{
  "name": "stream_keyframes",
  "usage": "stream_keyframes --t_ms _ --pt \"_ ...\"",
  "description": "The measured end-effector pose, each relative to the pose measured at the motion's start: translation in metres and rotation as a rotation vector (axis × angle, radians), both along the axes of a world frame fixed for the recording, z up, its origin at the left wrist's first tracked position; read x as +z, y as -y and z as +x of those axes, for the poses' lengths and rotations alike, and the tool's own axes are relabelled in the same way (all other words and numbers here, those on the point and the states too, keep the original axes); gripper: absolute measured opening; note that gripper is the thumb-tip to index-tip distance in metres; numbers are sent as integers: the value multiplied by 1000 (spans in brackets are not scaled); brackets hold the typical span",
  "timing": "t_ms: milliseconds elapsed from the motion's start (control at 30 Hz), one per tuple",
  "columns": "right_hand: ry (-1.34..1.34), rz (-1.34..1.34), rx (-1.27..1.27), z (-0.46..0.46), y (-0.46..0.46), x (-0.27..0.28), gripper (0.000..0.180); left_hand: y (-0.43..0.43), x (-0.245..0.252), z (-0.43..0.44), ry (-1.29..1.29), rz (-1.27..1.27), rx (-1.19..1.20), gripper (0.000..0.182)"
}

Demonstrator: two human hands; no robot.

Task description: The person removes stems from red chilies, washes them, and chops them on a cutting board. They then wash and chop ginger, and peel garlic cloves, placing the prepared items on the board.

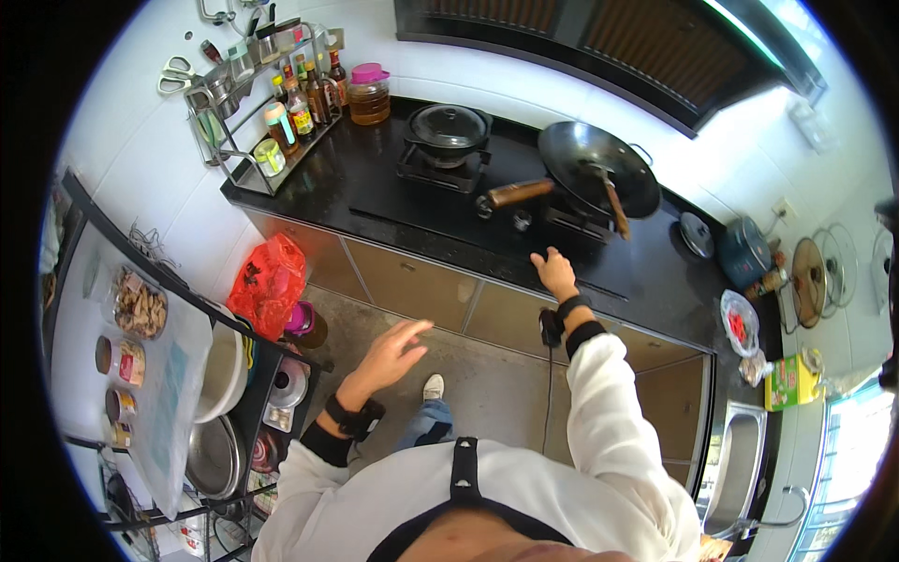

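Observation:
My right hand [555, 272] is at the front edge of the black stone countertop [435, 228], below the gas stove, with nothing in its grasp; whether it touches the counter I cannot tell. My left hand [390, 355] hangs over the floor, empty, its fingers apart. A wok [572, 151] with a wooden handle [521, 192] sits on the right burner, and a utensil with a wooden handle [616, 207] rests inside it. On the left burner stands a black lidded pot [449, 129]. Two stove knobs [521, 220] show between the burners.
At the back left, a metal rack [232, 158] holds sauce bottles beside a pink-lidded jar [369, 95]. A red plastic bag [268, 284] and shelving are at left. The right side has a blue cooker [744, 253], a bag with red contents [739, 324] and a steel sink [734, 467]. A range hood [597, 49] hangs above.

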State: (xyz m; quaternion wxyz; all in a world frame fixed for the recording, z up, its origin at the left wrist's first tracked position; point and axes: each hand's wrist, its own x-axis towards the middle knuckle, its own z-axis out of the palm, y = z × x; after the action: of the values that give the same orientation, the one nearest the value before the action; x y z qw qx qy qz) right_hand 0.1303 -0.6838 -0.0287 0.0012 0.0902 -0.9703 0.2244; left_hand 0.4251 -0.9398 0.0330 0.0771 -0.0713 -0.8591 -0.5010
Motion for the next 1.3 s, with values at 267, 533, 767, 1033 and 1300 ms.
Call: stream_keyframes --t_ms 267,533,767,1033,1300 --pt "130 241 -119 -103 93 -3 40 25 27 -200 -327 -76 51 64" --pt "215 354 46 -114 92 0 44 -6 33 -301 -22 -397 -122 64" --pt "186 506 257 -121 82 -2 31 27 37 -329 -116 -342 -305 58" --pt "66 606 516 -123 70 -2 42 62 47 -360 76 -258 -396 60" --pt "23 613 527 -122 67 -5 40 67 51 -366 -13 -320 -316 56"
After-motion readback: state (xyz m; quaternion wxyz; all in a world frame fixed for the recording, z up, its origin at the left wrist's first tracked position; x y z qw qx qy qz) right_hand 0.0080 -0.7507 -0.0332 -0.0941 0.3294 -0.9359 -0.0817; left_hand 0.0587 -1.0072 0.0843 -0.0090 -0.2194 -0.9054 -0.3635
